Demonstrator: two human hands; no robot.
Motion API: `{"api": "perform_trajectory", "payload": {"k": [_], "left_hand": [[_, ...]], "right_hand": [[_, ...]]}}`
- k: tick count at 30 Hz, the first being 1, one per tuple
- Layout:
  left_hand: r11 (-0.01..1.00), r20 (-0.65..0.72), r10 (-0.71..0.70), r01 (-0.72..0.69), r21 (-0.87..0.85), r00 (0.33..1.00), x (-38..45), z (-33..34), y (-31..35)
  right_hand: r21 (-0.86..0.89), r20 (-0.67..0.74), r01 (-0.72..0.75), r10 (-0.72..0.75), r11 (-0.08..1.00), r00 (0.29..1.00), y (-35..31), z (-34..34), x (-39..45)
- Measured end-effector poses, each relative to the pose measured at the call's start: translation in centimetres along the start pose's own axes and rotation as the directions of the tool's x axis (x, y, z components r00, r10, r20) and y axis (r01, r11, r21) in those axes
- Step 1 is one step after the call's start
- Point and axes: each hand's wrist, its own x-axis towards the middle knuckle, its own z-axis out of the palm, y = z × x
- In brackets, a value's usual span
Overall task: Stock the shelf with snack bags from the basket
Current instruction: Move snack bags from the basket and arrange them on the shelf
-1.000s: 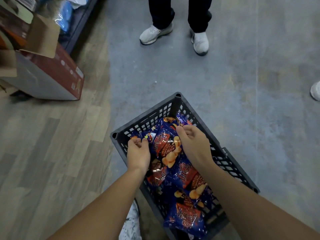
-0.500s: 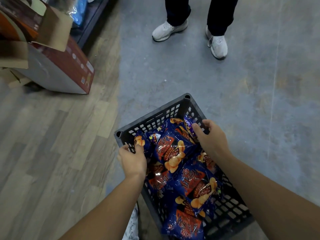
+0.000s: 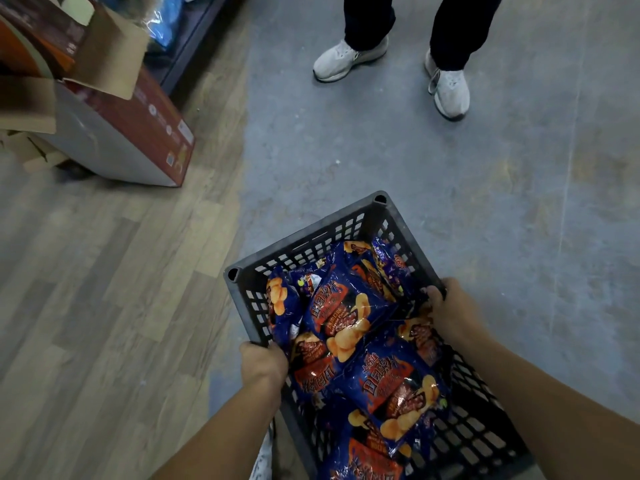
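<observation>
A black slotted plastic basket (image 3: pixel 304 237) sits low in front of me, filled with several blue and orange snack bags (image 3: pixel 346 313). My left hand (image 3: pixel 263 365) is closed over the basket's left rim. My right hand (image 3: pixel 450 310) is closed over the right rim, fingers hooked inside. Neither hand holds a bag. A dark shelf base (image 3: pixel 194 39) with blue packets runs along the top left.
An open cardboard carton (image 3: pixel 138 133) with raised flaps stands on the wood-look floor at the upper left. A person in dark trousers and white shoes (image 3: pixel 450 91) stands ahead on the grey concrete floor. Bare floor lies between the basket and them.
Both hands left the snack bags and moved outward to the basket's rims, the left to the left side, the right to the right side. The view shifted slightly.
</observation>
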Motion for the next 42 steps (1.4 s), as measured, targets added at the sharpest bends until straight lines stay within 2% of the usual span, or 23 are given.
{"api": "perform_trajectory", "payload": {"k": [4, 8, 11, 13, 18, 21, 25, 28, 36, 42], "left_hand": [[0.992, -0.022, 0.119, -0.117, 0.046, 0.993, -1.3, -1.8, 0.2], [0.952, -0.003, 0.303, -0.302, 0.053, 0.953, -2.8, -4.1, 2.3], [0.924, -0.008, 0.380, -0.379, 0.052, 0.925, -3.9, -7.1, 5.1], [0.909, -0.018, 0.405, -0.401, 0.117, 0.914, -5.1, -9.5, 7.5], [0.862, -0.073, 0.490, -0.471, 0.186, 0.869, -10.9, -17.4, 13.3], [0.846, -0.118, 0.513, -0.478, 0.235, 0.850, -15.8, -23.2, 15.9], [0.803, -0.160, 0.582, -0.533, 0.266, 0.798, -22.6, -31.8, 19.1], [0.777, -0.219, 0.624, -0.567, 0.272, 0.750, -27.1, -38.3, 20.7], [0.807, -0.441, 0.588, -0.532, 0.258, 0.678, -35.1, -54.9, 19.8], [0.890, -0.638, 0.415, -0.435, 0.136, 0.649, -39.3, -66.0, 14.3]], "right_hand": [[-0.010, -0.061, 0.037, -0.037, 0.999, 0.997, -0.1, -0.5, -1.3], [-0.035, -0.107, 0.115, -0.118, 0.993, 0.987, -1.8, -2.3, -2.9], [-0.063, -0.145, 0.156, -0.163, 0.986, 0.976, -4.2, -4.6, -5.1], [-0.075, -0.149, 0.159, -0.169, 0.984, 0.974, -6.6, -6.6, -7.1], [-0.048, -0.200, 0.207, -0.212, 0.977, 0.956, -13.3, -12.6, -12.9], [-0.088, -0.239, 0.234, -0.248, 0.968, 0.939, -17.4, -16.3, -17.5], [-0.146, -0.303, 0.250, -0.284, 0.957, 0.910, -24.1, -21.3, -24.7], [-0.163, -0.329, 0.314, -0.352, 0.935, 0.876, -29.1, -24.4, -29.7], [-0.248, -0.301, 0.555, -0.608, 0.794, 0.735, -42.1, -27.7, -40.8], [-0.250, -0.156, 0.727, -0.768, 0.639, 0.621, -50.8, -25.1, -49.4]]}}
